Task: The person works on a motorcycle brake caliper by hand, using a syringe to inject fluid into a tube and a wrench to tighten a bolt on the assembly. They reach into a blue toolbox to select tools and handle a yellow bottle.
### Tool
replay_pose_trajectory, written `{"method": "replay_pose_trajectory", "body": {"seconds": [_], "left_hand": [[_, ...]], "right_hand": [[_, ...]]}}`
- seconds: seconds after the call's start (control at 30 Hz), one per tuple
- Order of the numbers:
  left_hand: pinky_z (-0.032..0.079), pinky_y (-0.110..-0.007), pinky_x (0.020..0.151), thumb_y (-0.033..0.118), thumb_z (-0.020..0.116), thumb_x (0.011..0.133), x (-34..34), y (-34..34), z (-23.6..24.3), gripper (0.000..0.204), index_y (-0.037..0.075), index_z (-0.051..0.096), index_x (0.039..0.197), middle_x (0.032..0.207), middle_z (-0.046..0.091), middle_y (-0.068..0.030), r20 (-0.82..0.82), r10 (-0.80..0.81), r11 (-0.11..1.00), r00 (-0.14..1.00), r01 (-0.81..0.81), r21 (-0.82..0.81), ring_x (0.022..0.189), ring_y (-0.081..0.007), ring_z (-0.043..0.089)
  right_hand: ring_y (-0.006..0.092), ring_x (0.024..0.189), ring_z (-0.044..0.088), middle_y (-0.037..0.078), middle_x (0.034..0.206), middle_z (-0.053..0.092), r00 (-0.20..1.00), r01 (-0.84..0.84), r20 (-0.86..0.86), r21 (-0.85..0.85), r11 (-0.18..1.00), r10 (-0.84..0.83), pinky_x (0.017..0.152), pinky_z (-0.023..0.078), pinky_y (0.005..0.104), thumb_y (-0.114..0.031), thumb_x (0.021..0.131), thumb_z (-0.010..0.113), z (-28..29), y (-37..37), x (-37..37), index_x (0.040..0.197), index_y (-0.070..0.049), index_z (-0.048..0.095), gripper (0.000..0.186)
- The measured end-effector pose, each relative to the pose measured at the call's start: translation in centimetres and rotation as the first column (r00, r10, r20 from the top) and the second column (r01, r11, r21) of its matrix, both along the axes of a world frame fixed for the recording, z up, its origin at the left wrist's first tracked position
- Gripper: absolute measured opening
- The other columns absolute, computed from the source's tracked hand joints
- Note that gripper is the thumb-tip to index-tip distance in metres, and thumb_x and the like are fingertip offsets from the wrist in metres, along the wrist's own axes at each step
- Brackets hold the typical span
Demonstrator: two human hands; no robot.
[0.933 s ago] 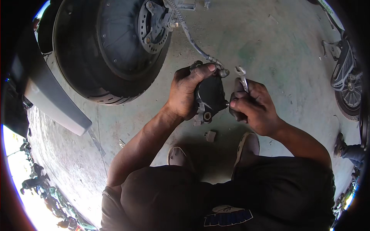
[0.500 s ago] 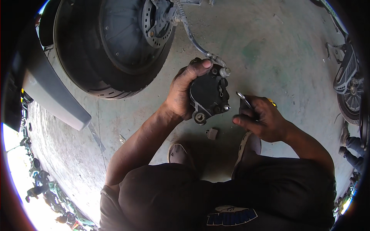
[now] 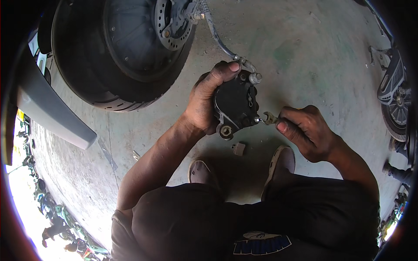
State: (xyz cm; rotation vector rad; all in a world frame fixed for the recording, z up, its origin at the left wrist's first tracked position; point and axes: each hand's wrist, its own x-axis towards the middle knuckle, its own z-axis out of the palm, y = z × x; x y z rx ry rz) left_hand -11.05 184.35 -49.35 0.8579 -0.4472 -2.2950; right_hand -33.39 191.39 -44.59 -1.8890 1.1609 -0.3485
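My left hand is wrapped round a black brake caliper, its thumb on the upper edge. A grey brake hose joins the caliper at a banjo bolt on its upper right. From the lower right corner sticks a small silver bleed nipple. My right hand is closed on an open-end wrench, whose jaw is right beside the nipple; whether they touch I cannot tell. Most of the wrench's shaft is hidden in the fingers.
A motorcycle wheel with a drilled brake disc stands at upper left, a grey body panel beside it. On the concrete floor between my shoes and the caliper lies a small brake pad. Another motorcycle stands far right.
My right hand has turned the wrench so its open jaw now points left, and brought it to the bleed nipple. The left hand still holds the caliper in nearly the same place.
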Motion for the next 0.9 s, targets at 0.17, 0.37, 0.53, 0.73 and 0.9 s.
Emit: {"method": "replay_pose_trajectory", "body": {"seconds": [0.17, 0.37, 0.53, 0.73, 0.9], "left_hand": [[0.058, -0.044, 0.073, 0.045, 0.063, 0.086, 0.2, -0.1, -1.0, 0.047, 0.005, 0.061, 0.110, 0.095, 0.067, -0.0148, -0.033, -0.032, 0.999, 0.999, 0.031, -0.029, 0.080, -0.0283, 0.068], [0.058, -0.043, 0.074, 0.052, 0.058, 0.085, 0.3, 0.0, -0.9, 0.061, -0.001, 0.060, 0.116, 0.096, 0.067, -0.0147, -0.077, -0.096, 0.995, 0.992, 0.095, -0.015, 0.081, -0.0283, 0.069], [0.058, -0.043, 0.073, 0.049, 0.060, 0.085, 0.3, -0.1, -0.3, 0.058, -0.002, 0.059, 0.113, 0.094, 0.066, -0.0151, -0.069, -0.086, 0.996, 0.994, 0.084, -0.031, 0.078, -0.0271, 0.068], [0.058, -0.043, 0.071, 0.045, 0.065, 0.083, 0.5, -0.3, 0.3, 0.055, -0.002, 0.059, 0.110, 0.093, 0.065, -0.0185, -0.079, -0.121, 0.988, 0.990, 0.112, -0.105, 0.077, -0.0262, 0.067], [0.058, -0.041, 0.069, 0.045, 0.065, 0.080, 1.1, -0.8, -0.6, 0.060, -0.005, 0.059, 0.112, 0.091, 0.066, -0.0212, -0.172, -0.168, 0.980, 0.971, 0.145, -0.138, 0.075, -0.0265, 0.067]], "right_hand": [[0.0335, 0.058, 0.056, 0.014, 0.062, 0.052, 0.989, -0.079, -0.136, -0.216, 0.973, 0.050, 0.057, 0.042, 0.0420, -0.025, 0.099, 0.048, -0.2, 0.6, 0.3, 0.083, -0.004, 0.056, 0.027], [0.0337, 0.049, 0.054, 0.014, 0.058, 0.052, 0.994, -0.086, -0.090, -0.240, 0.967, 0.066, 0.053, 0.042, 0.0428, -0.024, 0.097, 0.053, 0.1, 0.1, 0.4, 0.083, -0.005, 0.055, 0.024], [0.0314, 0.048, 0.057, 0.012, 0.057, 0.054, 0.953, -0.233, -0.253, -0.254, 0.939, 0.168, 0.052, 0.045, 0.0401, -0.022, 0.095, 0.055, 1.5, -1.2, 0.9, 0.084, -0.005, 0.056, 0.020], [0.0232, 0.047, 0.059, 0.006, 0.057, 0.058, 0.958, -0.246, -0.271, -0.611, 0.753, 0.094, 0.050, 0.049, 0.0357, -0.032, 0.089, 0.063, 1.2, -0.9, 2.2, 0.084, -0.009, 0.058, 0.024], [0.0195, 0.047, 0.059, 0.006, 0.057, 0.057, 0.947, -0.296, -0.305, -0.689, 0.662, 0.106, 0.044, 0.046, 0.0342, -0.035, 0.089, 0.061, 1.3, -1.6, 2.4, 0.082, -0.010, 0.058, 0.026]]}}
